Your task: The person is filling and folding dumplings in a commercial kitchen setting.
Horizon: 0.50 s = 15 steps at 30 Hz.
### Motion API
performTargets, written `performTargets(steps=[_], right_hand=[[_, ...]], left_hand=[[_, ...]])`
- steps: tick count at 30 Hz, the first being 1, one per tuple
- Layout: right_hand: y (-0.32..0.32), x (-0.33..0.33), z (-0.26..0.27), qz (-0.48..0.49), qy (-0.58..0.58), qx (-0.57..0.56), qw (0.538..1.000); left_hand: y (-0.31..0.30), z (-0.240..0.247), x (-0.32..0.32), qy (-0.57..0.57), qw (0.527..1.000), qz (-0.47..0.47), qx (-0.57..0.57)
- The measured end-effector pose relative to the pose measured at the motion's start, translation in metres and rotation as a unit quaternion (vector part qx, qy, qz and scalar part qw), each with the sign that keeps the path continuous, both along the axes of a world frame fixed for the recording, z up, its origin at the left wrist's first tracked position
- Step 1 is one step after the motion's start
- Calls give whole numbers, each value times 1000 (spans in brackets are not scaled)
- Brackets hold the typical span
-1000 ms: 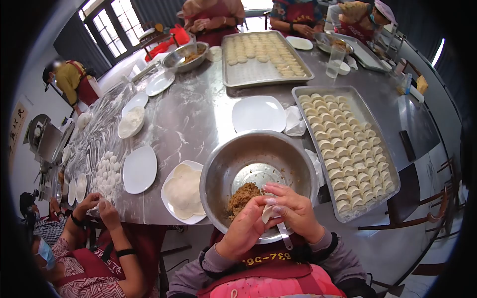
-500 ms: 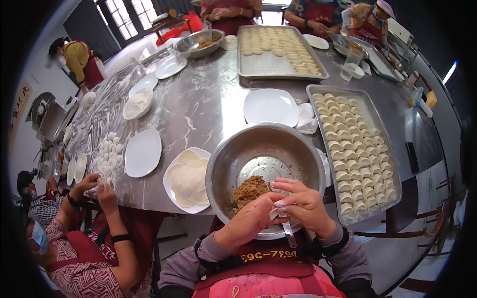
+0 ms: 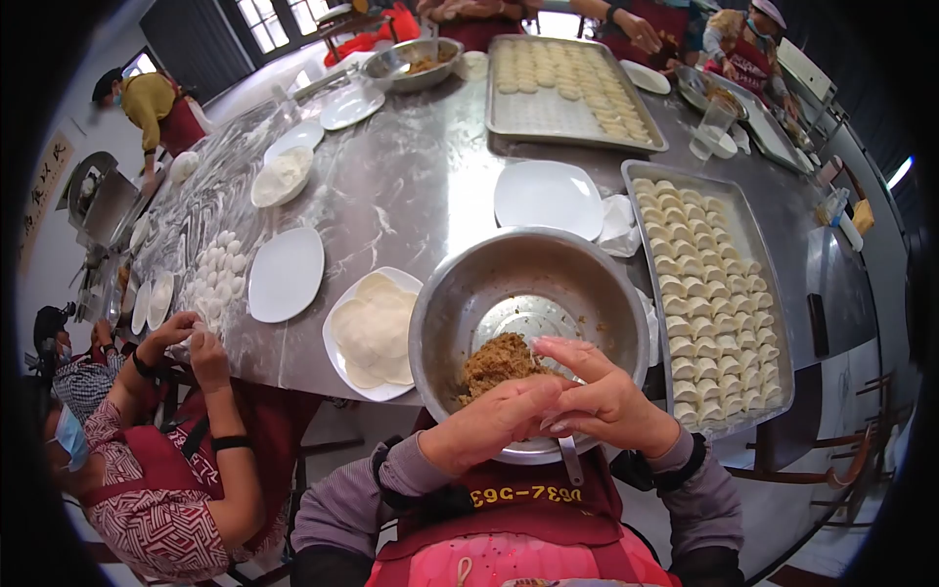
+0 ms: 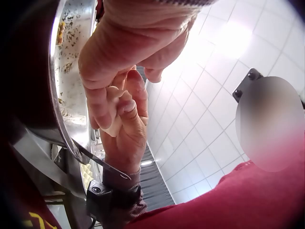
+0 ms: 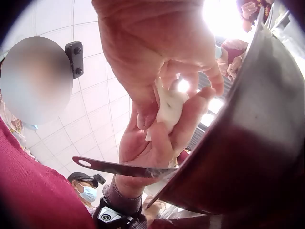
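Both hands work on one dumpling of pale dough, held over the near rim of a large steel bowl (image 3: pixel 445 293). In the right wrist view the folded dumpling (image 5: pixel 169 109) shows between the fingers of both hands; the head view hides it behind them. My left hand (image 3: pixel 497 421) holds it from the left side. My right hand (image 3: pixel 614 403) pinches its edge with thumb and fingers. Brown minced filling (image 3: pixel 504 364) is heaped in the bowl just beyond the hands. A flat metal handle (image 5: pixel 114 167) with a hole in its end sticks out over the near rim.
Left of the bowl, a white plate (image 3: pixel 337 360) carries stacked round wrappers (image 3: pixel 374 331). A tray (image 3: pixel 766 240) of dumplings in rows lies to the right, another tray (image 3: pixel 523 119) farther back. Empty plates (image 3: pixel 287 274) and small dough pieces (image 3: pixel 217 274) lie leftward. Other people stand around the table.
The head view has shifted, so the table sits higher and further right. The hands stay together over the bowl's near rim, and the dumpling's pale edge is now covered by the fingers.
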State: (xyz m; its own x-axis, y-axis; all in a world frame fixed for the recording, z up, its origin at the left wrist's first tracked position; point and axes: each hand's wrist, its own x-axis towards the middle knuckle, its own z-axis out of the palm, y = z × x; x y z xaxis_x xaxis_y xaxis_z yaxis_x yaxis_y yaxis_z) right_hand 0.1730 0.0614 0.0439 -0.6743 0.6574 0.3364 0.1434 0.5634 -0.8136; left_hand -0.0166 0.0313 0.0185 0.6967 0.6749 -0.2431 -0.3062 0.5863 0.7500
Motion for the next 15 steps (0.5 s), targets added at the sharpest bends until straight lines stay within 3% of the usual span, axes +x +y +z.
performTargets(steps=[3, 6, 11, 15], right_hand=[[4, -2, -5, 40, -33, 62, 997], [10, 2, -11, 71, -39, 95, 992], [5, 1, -5, 43, -47, 79, 995], [3, 2, -11, 53, -39, 104, 992]], left_hand=[[1, 19, -2, 85, 996, -15, 19], [-5, 18, 10, 38, 997, 65, -23], [-1, -7, 1, 50, 999, 14, -1], [-2, 7, -1, 57, 998, -4, 2]])
